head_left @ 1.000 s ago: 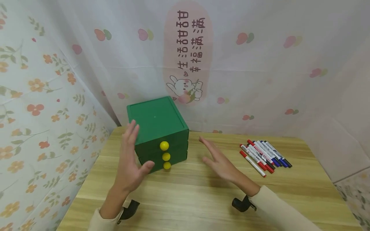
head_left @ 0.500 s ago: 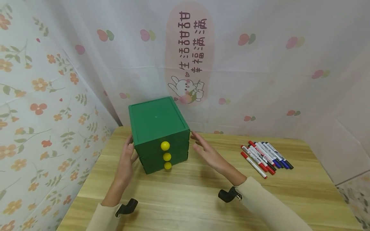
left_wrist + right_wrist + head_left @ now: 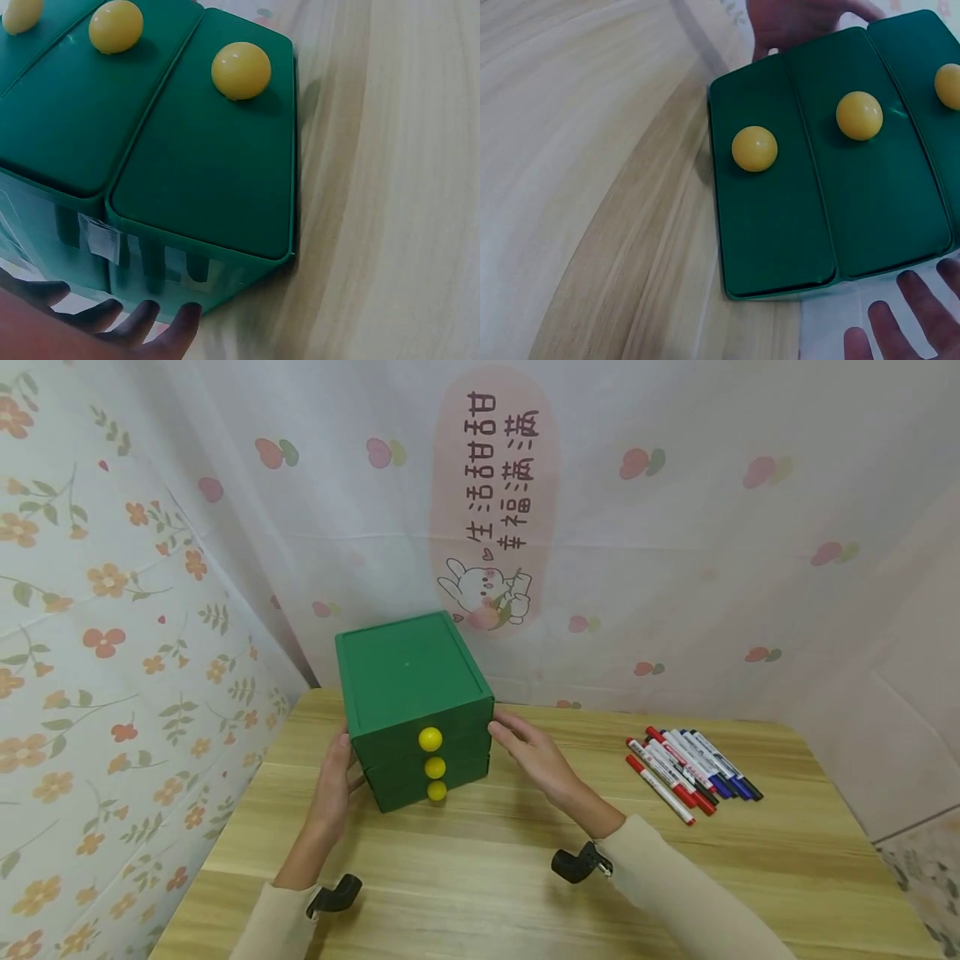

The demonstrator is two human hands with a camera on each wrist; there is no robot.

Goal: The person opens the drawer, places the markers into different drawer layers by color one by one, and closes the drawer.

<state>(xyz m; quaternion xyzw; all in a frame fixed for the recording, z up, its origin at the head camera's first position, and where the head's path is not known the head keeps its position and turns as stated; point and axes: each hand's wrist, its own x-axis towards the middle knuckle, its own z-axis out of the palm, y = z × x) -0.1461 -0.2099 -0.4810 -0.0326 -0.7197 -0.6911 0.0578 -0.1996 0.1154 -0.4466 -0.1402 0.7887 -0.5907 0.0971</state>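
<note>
A green three-drawer box (image 3: 408, 670) stands on the wooden table, with a round yellow knob (image 3: 430, 739) on each drawer front. My left hand (image 3: 332, 783) is at the box's left side, its fingers partly hidden behind the corner. In the left wrist view, the left fingers (image 3: 135, 324) spread along the side wall, where clear tape shows. On the other side, my right hand (image 3: 542, 765) has its thumb at the front right edge and its fingers along the right side. The right fingers (image 3: 922, 311) appear spread beside the box in the right wrist view. All drawers are closed.
A loose pile of markers (image 3: 678, 768) with red, blue and black caps lies on the right of the table (image 3: 480, 893). A printed curtain (image 3: 660, 552) hangs behind the box, and a floral cloth (image 3: 112, 693) borders the left.
Both hands have come inward and forward from apart in the air to the two sides of the box. The box and markers hold their places on the table.
</note>
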